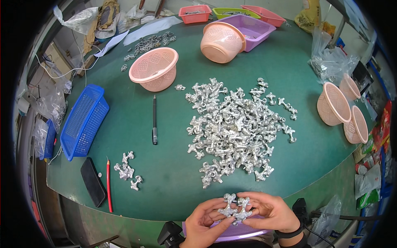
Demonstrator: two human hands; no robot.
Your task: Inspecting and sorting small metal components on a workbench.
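Low at the front edge of the table, my left hand (205,218) is closed on a small silver metal casting (228,205). Close beside it, my right hand (273,213) grips a similar silver casting (243,209), and the two pieces are side by side, perhaps touching. Both have knobbly, lobed ends with a narrower middle. Beneath my hands is a purple basket (245,237), partly covered by them. Beyond them on the green table (161,182) spreads a large pile of the same castings (237,128).
Several castings (125,169) lie at left near a red pencil (109,186), a black phone (93,182) and a blue basket (84,122). A black pen (155,120) lies left of the pile. Pink baskets stand behind (154,69) and at right (333,103).
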